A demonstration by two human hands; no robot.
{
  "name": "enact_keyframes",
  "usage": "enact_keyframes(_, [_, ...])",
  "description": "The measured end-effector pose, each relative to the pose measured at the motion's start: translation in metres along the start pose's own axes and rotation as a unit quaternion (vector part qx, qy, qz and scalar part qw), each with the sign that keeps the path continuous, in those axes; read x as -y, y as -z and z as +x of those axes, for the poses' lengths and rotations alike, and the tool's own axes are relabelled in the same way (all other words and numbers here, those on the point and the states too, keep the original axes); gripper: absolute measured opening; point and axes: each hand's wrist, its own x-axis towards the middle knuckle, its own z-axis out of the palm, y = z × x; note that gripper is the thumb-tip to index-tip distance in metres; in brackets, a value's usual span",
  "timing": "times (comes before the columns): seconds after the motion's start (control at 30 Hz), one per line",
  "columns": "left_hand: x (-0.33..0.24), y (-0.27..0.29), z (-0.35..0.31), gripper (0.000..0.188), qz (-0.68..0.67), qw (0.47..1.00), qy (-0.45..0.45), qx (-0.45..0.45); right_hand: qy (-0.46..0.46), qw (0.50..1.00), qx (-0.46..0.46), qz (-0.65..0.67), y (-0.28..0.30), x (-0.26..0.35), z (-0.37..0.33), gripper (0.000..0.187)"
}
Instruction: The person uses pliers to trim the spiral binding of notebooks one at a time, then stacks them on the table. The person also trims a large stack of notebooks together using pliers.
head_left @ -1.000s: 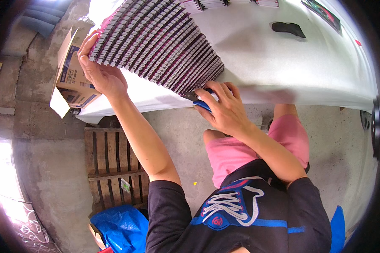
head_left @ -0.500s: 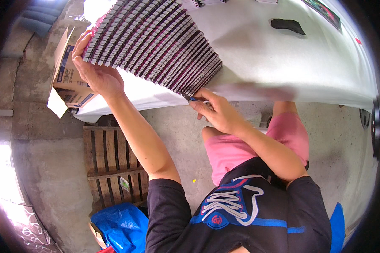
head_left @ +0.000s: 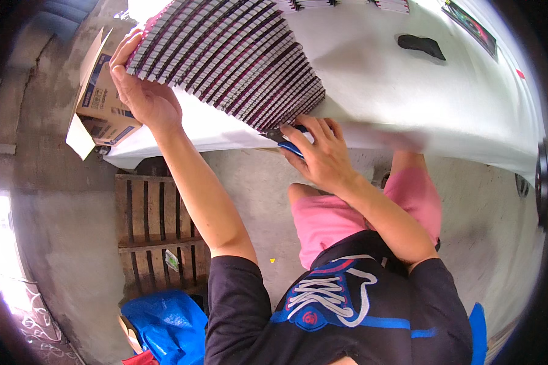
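A long row of wire-bound notebooks [head_left: 225, 61] fans out on the white-covered table, their dark spines and pale wire loops facing up. My left hand [head_left: 141, 97] is wrapped against the row's left end, fingers pressed on the outermost notebook. At the near right end, my right hand [head_left: 323, 149] holds pliers [head_left: 289, 145] with blue handles. Their dark jaws meet the corner of the spines there; whether they grip a wire end is too small to tell. The handles are spread apart within the hand.
On the table [head_left: 371, 91] lie a black cloth-like item [head_left: 421, 45] and a dark printed sheet [head_left: 470, 27]. More notebooks [head_left: 393, 5] show along the top. An open cardboard box [head_left: 106, 112] stands left. Below are a wooden pallet [head_left: 158, 243] and a blue plastic bag [head_left: 167, 322].
My right hand has turned, and the pliers' blue handles are now spread wider and more visible. Its fingers have opened out. My left hand stays on the row's left end.
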Motion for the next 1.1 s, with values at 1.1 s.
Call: enact_keyframes(1.1, [0.008, 0.013, 0.003, 0.043, -0.041, 0.999, -0.004, 0.01, 0.069, 0.997, -0.002, -0.04, 0.0, -0.011, 0.0, 0.036])
